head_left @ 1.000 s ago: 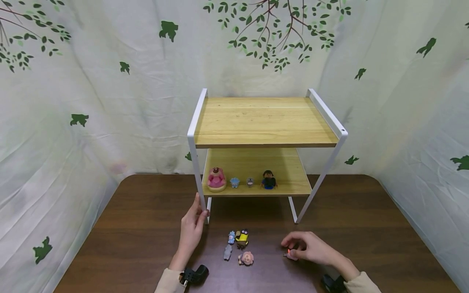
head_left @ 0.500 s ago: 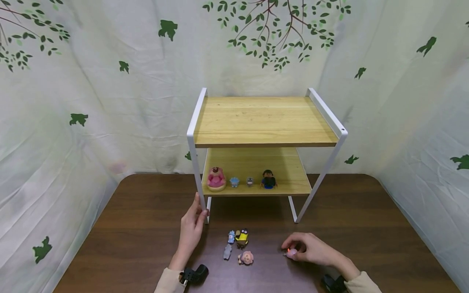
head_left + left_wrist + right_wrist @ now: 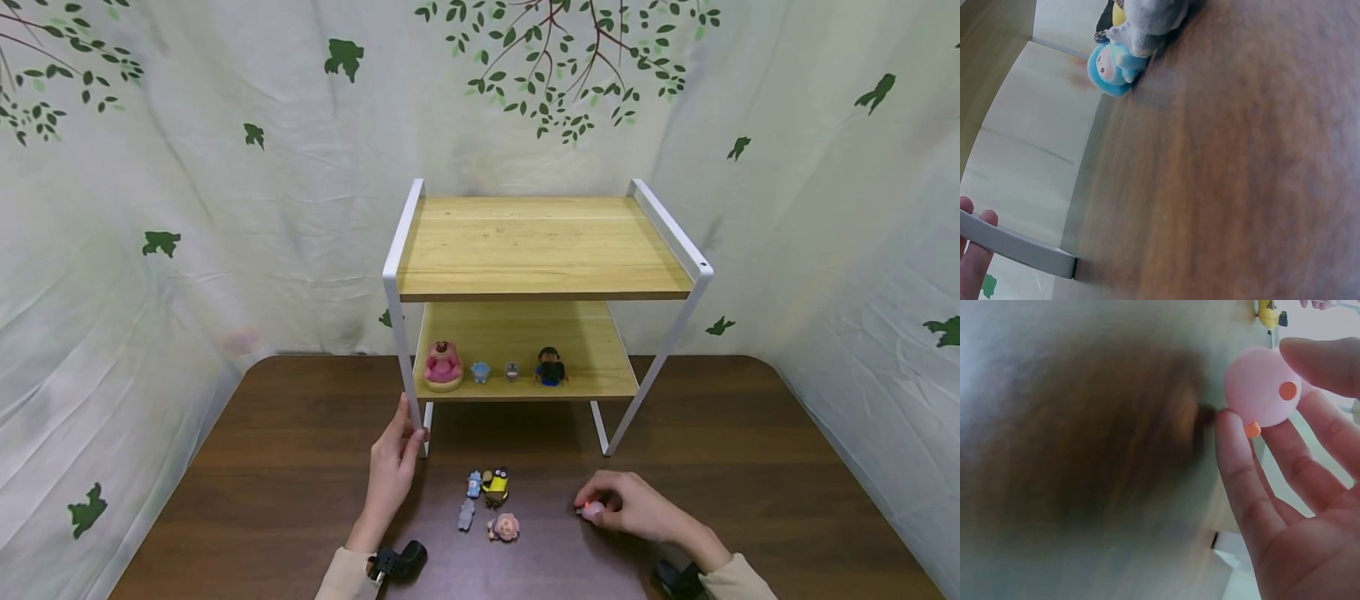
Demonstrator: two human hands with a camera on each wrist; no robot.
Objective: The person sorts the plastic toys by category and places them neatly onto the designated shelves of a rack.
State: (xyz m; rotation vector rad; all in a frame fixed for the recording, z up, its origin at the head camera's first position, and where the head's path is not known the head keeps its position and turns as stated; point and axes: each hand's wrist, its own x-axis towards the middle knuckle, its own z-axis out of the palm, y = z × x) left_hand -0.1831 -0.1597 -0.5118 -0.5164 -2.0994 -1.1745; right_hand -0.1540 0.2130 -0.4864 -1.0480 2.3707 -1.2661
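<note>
My right hand [image 3: 637,506] pinches a small pink round toy figure [image 3: 1257,384] with orange spots between thumb and fingers, low over the right part of the table. My left hand [image 3: 393,457] holds the front left leg [image 3: 415,417] of a white-framed shelf; in the left wrist view fingertips [image 3: 988,217] show against the white bar. Between the hands lie several little figures: a blue one [image 3: 474,484], a yellow minion [image 3: 496,487], a grey one [image 3: 466,515] and a pinkish one [image 3: 504,527].
The two-tier shelf [image 3: 540,250] has wooden boards. On its lower board stand a pink bear [image 3: 443,367], a light blue figure [image 3: 480,372], a small grey figure [image 3: 512,372] and a dark-haired figure [image 3: 551,367]. A leaf-printed curtain [image 3: 300,208] surrounds the brown table [image 3: 300,467].
My right hand has shifted slightly forward with the pink toy, which shows more between the fingers. The left hand has stayed on the shelf leg.
</note>
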